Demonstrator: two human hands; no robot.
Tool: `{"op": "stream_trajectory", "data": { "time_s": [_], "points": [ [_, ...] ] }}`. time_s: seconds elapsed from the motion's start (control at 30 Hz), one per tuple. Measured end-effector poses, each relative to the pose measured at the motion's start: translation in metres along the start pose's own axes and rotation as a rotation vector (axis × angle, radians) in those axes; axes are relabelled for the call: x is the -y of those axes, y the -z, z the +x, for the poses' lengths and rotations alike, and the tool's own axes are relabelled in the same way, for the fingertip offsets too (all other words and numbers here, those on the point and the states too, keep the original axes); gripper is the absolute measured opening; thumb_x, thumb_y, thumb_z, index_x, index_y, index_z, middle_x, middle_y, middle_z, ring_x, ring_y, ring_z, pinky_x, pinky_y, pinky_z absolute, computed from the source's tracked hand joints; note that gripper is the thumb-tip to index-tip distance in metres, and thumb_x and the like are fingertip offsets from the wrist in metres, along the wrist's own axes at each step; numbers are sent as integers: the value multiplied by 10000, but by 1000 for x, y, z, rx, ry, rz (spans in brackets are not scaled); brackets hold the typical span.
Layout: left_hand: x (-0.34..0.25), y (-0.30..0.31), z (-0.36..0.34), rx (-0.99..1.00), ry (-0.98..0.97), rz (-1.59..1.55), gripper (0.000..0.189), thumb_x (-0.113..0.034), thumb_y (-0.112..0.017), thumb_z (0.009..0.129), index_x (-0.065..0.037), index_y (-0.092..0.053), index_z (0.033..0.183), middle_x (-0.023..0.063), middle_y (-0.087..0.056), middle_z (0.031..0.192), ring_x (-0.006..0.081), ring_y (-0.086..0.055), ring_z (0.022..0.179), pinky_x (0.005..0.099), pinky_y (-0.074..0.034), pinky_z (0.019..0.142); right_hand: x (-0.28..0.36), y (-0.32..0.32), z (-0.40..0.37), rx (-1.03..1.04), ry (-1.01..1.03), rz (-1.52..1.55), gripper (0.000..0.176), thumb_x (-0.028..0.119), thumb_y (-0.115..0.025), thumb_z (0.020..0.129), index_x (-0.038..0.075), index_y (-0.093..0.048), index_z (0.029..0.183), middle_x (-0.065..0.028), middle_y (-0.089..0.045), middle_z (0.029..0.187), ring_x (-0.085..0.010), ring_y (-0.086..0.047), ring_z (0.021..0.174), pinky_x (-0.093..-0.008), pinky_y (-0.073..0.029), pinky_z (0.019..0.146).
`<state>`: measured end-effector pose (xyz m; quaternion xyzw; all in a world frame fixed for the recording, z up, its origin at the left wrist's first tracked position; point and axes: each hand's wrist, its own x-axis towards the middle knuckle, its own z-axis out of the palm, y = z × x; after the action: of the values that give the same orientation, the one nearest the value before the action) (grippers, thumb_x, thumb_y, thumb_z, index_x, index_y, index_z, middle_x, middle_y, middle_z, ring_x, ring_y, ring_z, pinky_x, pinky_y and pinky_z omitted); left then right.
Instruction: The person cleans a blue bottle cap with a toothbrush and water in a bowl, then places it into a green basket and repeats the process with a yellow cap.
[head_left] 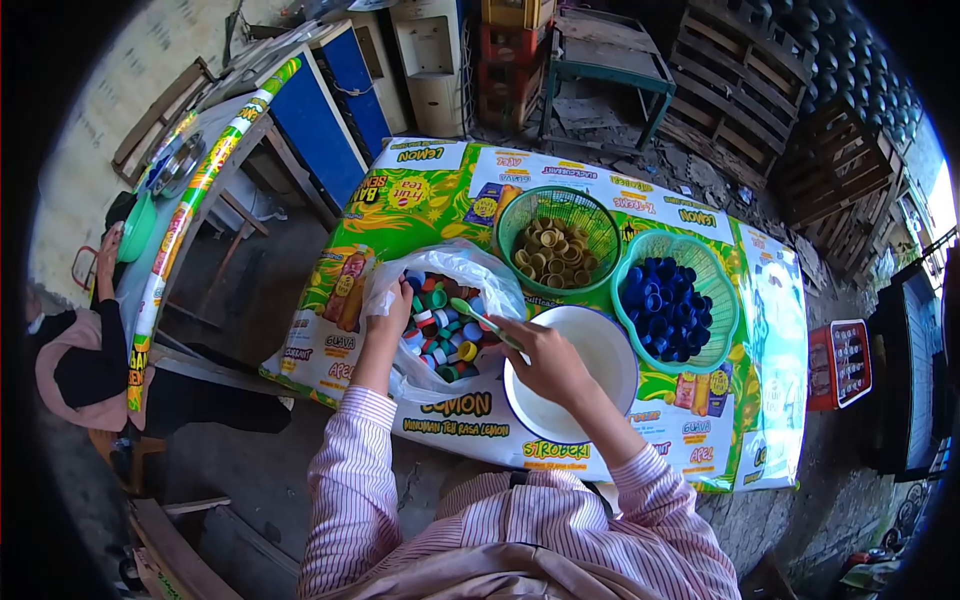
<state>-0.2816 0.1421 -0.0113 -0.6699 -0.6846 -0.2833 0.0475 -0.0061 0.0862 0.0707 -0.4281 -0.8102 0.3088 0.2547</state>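
A clear plastic bag point(497, 283) full of mixed bottle caps point(440, 325) in red, green, blue, yellow and white lies open on the table. My left hand point(391, 308) grips the bag's left rim, fingers closed over the plastic. Over the bag's right side, my right hand point(548, 358) is closed around a slim light-green spoon-like utensil point(484, 318), whose rounded end is above the caps. Under my right wrist stands a white basin point(607, 349) with a dark rim. Behind it are a green basket point(508, 215) of yellowish caps and a turquoise basket point(729, 308) of dark-blue caps.
A printed plastic cover wraps the table point(770, 380). At the left, another person point(80, 355) sits by a second table point(215, 150), one hand at a green bowl point(138, 228). Crates point(838, 362), wooden pallets point(735, 80) and a metal-framed table point(612, 50) stand around.
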Motion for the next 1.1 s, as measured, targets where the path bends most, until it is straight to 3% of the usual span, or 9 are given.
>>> {"op": "stream_trajectory", "data": {
  "time_s": [0.13, 0.23, 0.37, 0.6, 0.67, 0.8, 0.9, 1.03, 1.1],
  "points": [
    [-44, 14, -18, -52, 163, -179, 115, -48, -574, 759, 3, -485, 813, 148, -554, 715, 302, -559, 667, 366, -450, 630, -1, 8, -38, -47, 43, 140, 422, 48, -563, 763, 97, -516, 1180, -172, -607, 786, -330, -590, 669, -390, -471, 610],
    [-63, 11, -38, -126, 204, -383, 131, 12, -568, 737, 4, -500, 848, 96, -557, 654, 161, -552, 569, 287, -446, 539, -4, 14, -70, -44, 11, 251, 390, 59, -586, 787, 60, -519, 1171, -174, -615, 807, -256, -601, 627, -336, -474, 594],
    [-56, -1, -34, -160, 326, -419, 162, -9, -592, 716, -6, -527, 865, 118, -565, 681, 237, -573, 589, 327, -459, 544, -13, 26, -94, 12, -44, 315, 387, 39, -566, 774, 49, -518, 1159, -200, -604, 802, -348, -606, 721, -381, -478, 650],
    [-72, -5, -53, -137, 195, -243, 148, -31, -564, 736, -7, -457, 835, 130, -572, 742, 246, -567, 619, 344, -454, 544, -20, 42, -133, 5, -50, 336, 388, 34, -582, 775, 36, -518, 1158, -196, -604, 784, -293, -615, 666, -344, -478, 617],
    [-108, 8, -64, -114, 633, -898, 125, -19, -469, 811, -44, -372, 885, 74, -542, 686, 139, -519, 527, 262, -418, 449, -27, 42, -142, 24, -86, 358, 384, 33, -588, 775, 28, -519, 1152, -182, -599, 758, -246, -604, 631, -320, -469, 587],
    [-143, 11, -101, -7, 542, -1013, 79, -127, -358, 860, -70, -330, 907, 53, -501, 728, 86, -404, 479, 209, -344, 427, -44, 37, -163, -29, -172, 451, 364, 35, -602, 778, 14, -527, 1134, -126, -582, 689, -114, -544, 529, -259, -427, 488],
    [-173, 23, -119, 205, 429, -1200, 165, -167, -330, 854, -89, -379, 991, 24, -479, 874, 58, -380, 668, 194, -346, 557, -53, 45, -176, -85, -286, 557, 373, 37, -578, 807, 19, -499, 1172, -32, -573, 630, -29, -445, 450, -206, -338, 406],
    [-207, 19, -127, 278, 399, -1037, 123, -81, -328, 879, -68, -381, 988, 29, -446, 853, 93, -411, 706, 219, -375, 622, -66, 61, -191, -134, -330, 683, 415, 37, -534, 842, 57, -444, 1246, 8, -533, 675, 1, -410, 500, -169, -323, 428],
    [-207, -10, -128, 153, 206, -861, 104, -44, -354, 891, -41, -371, 993, 69, -448, 851, 141, -467, 768, 261, -411, 699, -63, 68, -196, -151, -355, 753, 412, 37, -523, 854, 65, -432, 1255, 2, -529, 708, 7, -392, 502, -151, -306, 424]
  ]
}}
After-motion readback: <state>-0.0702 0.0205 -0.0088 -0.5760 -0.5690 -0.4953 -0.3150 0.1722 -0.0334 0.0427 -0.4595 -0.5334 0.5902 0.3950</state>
